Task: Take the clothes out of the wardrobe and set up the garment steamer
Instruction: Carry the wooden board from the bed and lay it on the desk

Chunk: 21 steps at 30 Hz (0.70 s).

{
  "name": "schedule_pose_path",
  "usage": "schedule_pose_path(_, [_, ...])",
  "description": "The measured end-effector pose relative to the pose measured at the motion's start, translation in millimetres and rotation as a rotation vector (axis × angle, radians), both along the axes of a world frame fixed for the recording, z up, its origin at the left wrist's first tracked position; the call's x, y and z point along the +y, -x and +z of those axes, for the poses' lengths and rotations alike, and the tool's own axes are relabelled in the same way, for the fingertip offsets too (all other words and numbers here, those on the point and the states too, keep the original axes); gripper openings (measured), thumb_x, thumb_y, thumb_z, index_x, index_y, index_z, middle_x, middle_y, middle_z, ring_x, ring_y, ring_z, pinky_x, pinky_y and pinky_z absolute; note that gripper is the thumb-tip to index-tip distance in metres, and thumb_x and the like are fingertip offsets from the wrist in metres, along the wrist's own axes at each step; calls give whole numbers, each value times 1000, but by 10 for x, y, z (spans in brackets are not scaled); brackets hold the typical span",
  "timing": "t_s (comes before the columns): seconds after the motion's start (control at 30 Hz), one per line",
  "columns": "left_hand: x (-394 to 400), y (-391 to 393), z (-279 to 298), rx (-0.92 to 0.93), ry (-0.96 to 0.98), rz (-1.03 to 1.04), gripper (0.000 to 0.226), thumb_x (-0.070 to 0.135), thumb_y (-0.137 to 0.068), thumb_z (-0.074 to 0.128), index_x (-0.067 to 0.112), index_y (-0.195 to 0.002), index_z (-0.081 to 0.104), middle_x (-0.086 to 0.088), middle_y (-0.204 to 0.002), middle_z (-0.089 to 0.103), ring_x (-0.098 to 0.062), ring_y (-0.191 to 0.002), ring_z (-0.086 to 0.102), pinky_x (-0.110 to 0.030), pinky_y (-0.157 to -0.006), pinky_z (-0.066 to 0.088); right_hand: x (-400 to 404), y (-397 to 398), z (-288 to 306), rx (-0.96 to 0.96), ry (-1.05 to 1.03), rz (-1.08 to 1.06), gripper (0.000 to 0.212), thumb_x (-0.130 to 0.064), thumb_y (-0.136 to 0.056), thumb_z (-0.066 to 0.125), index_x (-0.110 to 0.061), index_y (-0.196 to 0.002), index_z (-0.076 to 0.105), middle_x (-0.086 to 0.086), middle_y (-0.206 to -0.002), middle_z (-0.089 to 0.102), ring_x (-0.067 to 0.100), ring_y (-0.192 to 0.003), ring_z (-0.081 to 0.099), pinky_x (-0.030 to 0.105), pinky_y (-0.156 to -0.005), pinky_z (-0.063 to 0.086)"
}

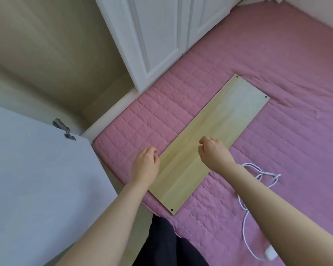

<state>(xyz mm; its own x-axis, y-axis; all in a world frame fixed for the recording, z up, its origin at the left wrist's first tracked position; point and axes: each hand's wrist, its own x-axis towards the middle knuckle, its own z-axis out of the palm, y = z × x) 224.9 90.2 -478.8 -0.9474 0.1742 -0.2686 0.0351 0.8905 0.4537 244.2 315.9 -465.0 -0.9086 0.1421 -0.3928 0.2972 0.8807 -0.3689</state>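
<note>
Barely begun: wardrobe [161, 35] shut, no clothes or steamer visible; left hand [145, 165] and right hand [213, 151] empty, fingers loosely curled, over wooden board [209, 143].

no text, label, brand, number or sign can be read anywhere here; the pale wooden board [209, 143] lying on the pink quilted mattress [277, 73] is bare of any print, showing just small dark holes at its corners
</note>
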Motion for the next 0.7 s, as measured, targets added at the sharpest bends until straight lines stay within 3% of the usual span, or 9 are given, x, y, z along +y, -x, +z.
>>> schedule_pose_path(0.2, [250, 175, -1083, -142, -26, -1, 24, 13, -92, 49, 9, -113, 61, -7, -113, 61, -27, -105, 56, -38, -83, 45, 327, -177, -1096, -228, -146, -84, 23, -12, -95, 38, -4, -112, 52, 13, -107, 61, 33, -98, 54, 32, -63, 38])
schedule_pose_path(0.5, [291, 483, -2125, -266, 4, 93, 39, 19, -92, 58, 3, -127, 52, -18, -126, 54, -35, -118, 49, -39, -100, 36, 621, -279, -2098, -322, 67, -577, 32, -16, -97, 44, 7, -119, 40, 27, -116, 55, 41, -105, 53, 35, -70, 32])
schedule_pose_path(0.63, [235, 481, -2321, -358, -7, 145, 43, 25, -92, 59, 3, -127, 50, -18, -125, 53, -35, -117, 51, -41, -101, 38, 643, -254, -2315, -363, 168, -773, 45, -24, -94, 52, 8, -122, 38, 28, -118, 57, 41, -106, 57, 38, -76, 43])
schedule_pose_path(0.7, [213, 432, -2378, -375, 26, 102, 43, 29, -92, 58, 5, -127, 50, -16, -124, 53, -34, -116, 50, -42, -101, 39, 632, -264, -2416, -384, 220, -800, 51, -29, -91, 55, 7, -121, 36, 27, -113, 61, 42, -103, 60, 45, -83, 51])
